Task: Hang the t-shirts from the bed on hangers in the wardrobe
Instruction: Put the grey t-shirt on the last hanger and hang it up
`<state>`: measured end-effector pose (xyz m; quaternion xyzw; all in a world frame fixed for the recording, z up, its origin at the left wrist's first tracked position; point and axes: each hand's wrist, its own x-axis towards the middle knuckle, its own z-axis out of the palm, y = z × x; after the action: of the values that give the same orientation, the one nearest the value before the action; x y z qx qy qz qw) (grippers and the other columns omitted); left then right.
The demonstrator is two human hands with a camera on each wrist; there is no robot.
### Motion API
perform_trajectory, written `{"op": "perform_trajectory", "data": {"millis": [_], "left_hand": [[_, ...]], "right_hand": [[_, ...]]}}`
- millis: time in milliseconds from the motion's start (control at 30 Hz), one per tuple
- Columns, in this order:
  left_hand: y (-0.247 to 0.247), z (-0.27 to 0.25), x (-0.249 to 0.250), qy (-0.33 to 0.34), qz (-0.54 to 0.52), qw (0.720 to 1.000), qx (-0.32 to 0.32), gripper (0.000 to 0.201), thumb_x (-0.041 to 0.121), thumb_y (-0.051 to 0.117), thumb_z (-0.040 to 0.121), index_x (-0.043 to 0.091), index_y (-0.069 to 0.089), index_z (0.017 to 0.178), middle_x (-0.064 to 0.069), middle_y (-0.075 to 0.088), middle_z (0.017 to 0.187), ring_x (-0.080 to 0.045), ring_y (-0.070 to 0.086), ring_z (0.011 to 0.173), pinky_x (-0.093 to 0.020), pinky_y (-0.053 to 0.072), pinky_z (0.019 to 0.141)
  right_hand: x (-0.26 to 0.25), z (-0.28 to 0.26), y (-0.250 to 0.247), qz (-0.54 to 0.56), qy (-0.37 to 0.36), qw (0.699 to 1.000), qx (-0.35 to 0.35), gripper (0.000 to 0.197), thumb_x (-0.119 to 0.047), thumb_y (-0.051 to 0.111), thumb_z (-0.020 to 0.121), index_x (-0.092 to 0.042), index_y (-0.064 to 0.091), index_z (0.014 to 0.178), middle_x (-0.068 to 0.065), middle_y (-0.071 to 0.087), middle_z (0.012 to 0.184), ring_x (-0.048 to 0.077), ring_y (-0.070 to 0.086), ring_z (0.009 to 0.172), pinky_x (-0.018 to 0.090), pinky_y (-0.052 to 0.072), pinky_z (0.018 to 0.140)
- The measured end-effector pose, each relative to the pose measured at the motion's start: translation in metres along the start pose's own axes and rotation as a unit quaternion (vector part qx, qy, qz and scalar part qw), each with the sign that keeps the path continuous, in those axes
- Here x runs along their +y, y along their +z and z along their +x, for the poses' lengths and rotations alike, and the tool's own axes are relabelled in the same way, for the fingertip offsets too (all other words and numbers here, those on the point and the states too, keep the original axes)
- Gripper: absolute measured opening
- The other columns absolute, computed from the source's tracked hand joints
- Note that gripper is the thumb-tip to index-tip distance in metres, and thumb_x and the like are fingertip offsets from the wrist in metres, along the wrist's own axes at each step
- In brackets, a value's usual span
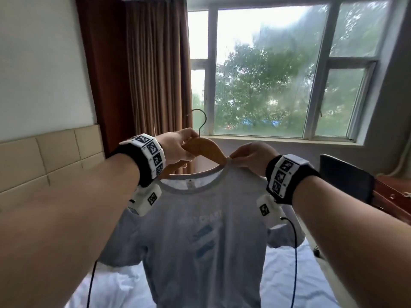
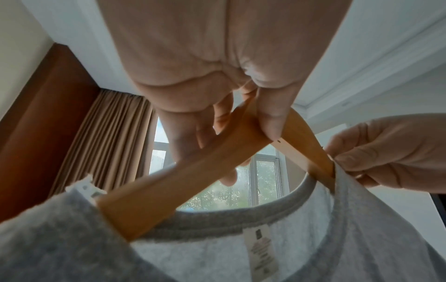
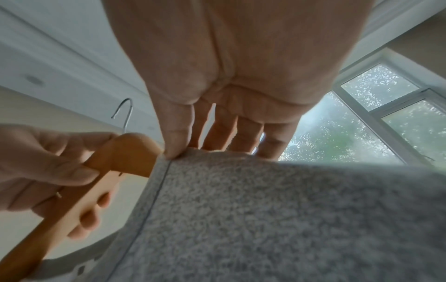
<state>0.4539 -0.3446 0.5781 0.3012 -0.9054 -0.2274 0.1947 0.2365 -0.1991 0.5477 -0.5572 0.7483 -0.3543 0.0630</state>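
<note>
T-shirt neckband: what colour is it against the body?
The neckband is darker grey than the light heather-grey t-shirt; clearest in the left wrist view.

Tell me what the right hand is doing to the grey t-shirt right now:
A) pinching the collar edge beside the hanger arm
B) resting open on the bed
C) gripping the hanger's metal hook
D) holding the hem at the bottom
A: the right hand pinches the grey t-shirt at its collar beside the wooden hanger, which the left hand grips.
</note>
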Motion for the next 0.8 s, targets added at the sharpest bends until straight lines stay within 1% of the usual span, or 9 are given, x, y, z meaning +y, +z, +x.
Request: {"op": "perform_trajectory", "data": {"millis": [100,167,233,300,400,500,600,700,800], "left_hand": [[-0.004,0.005,0.004,0.003,0.027,1.000,0.005,0.024,0.032,0.071,0.095,0.039,0.057,0.113,-0.004,0.077,0.093,-0.027,0.078,0.079,-0.046,0.065,0.071],[-0.005,0.011,0.001,0.001,0.060,0.998,0.020,0.022,0.037,0.069,0.096,0.036,0.057,0.114,0.000,0.075,0.095,-0.023,0.076,0.079,-0.043,0.065,0.072],[-0.007,0.014,-0.005,-0.005,0.102,0.994,0.035,0.023,0.040,0.068,0.096,0.034,0.057,0.115,0.004,0.071,0.097,-0.017,0.073,0.081,-0.038,0.063,0.074],[-0.008,0.019,-0.015,-0.017,0.112,0.993,0.043,0.022,0.040,0.067,0.096,0.031,0.058,0.114,0.004,0.070,0.097,-0.015,0.071,0.084,-0.034,0.060,0.076],[-0.007,0.023,-0.027,-0.030,0.062,0.997,0.039,0.018,0.037,0.073,0.090,0.029,0.060,0.100,-0.001,0.074,0.098,-0.020,0.074,0.085,-0.040,0.063,0.079],[-0.005,0.024,-0.033,-0.015,0.027,0.999,0.033,0.020,0.033,0.077,0.086,0.029,0.058,0.091,-0.004,0.076,0.095,-0.024,0.076,0.085,-0.045,0.064,0.080],[-0.005,0.026,-0.037,-0.003,0.011,0.999,0.033,0.019,0.024,0.076,0.091,0.029,0.058,0.091,-0.005,0.076,0.094,-0.023,0.077,0.082,-0.045,0.065,0.079],[-0.009,0.027,-0.040,0.004,-0.007,1.000,0.026,0.017,0.023,0.074,0.092,0.029,0.059,0.097,-0.004,0.076,0.096,-0.023,0.078,0.082,-0.045,0.064,0.080],[-0.015,0.029,-0.042,0.015,-0.019,0.999,0.024,0.016,0.022,0.073,0.093,0.029,0.061,0.102,-0.004,0.077,0.097,-0.023,0.077,0.085,-0.046,0.064,0.083]], "right_hand": [[-0.003,0.004,0.003,-0.027,0.017,0.999,0.036,0.014,-0.028,0.077,0.088,-0.033,0.078,0.075,-0.012,0.076,0.081,0.011,0.072,0.082,0.031,0.060,0.082],[-0.008,0.003,0.006,-0.069,0.013,0.995,0.066,0.012,-0.027,0.074,0.090,-0.031,0.077,0.079,-0.012,0.074,0.080,0.012,0.071,0.083,0.027,0.057,0.071],[-0.011,0.001,0.006,-0.079,0.018,0.989,0.120,0.012,-0.026,0.071,0.091,-0.030,0.075,0.079,-0.014,0.069,0.075,0.010,0.069,0.079,0.020,0.046,0.056],[-0.015,-0.002,0.004,-0.056,0.013,0.984,0.166,0.009,-0.025,0.070,0.090,-0.027,0.073,0.082,-0.014,0.067,0.076,0.010,0.067,0.079,0.018,0.040,0.053],[-0.033,-0.007,0.003,-0.023,-0.062,0.988,0.141,0.007,-0.027,0.072,0.088,-0.030,0.075,0.083,-0.016,0.070,0.080,0.003,0.065,0.080,0.018,0.044,0.062],[-0.042,-0.006,-0.001,0.053,-0.097,0.990,0.084,0.009,-0.020,0.074,0.092,-0.026,0.080,0.095,-0.013,0.077,0.090,0.008,0.073,0.088,0.023,0.055,0.083],[-0.019,0.004,-0.017,0.037,-0.026,0.993,0.110,0.020,-0.012,0.069,0.094,-0.029,0.077,0.102,-0.012,0.076,0.098,0.011,0.073,0.093,0.029,0.059,0.090],[0.013,0.008,-0.022,-0.105,0.069,0.992,0.011,0.040,-0.002,0.061,0.094,-0.027,0.070,0.124,-0.009,0.070,0.118,0.013,0.068,0.107,0.031,0.054,0.099],[0.041,0.005,-0.021,-0.255,0.117,0.959,-0.041,0.052,-0.006,0.060,0.090,-0.025,0.062,0.138,-0.002,0.065,0.137,0.020,0.061,0.122,0.032,0.047,0.107]]}}
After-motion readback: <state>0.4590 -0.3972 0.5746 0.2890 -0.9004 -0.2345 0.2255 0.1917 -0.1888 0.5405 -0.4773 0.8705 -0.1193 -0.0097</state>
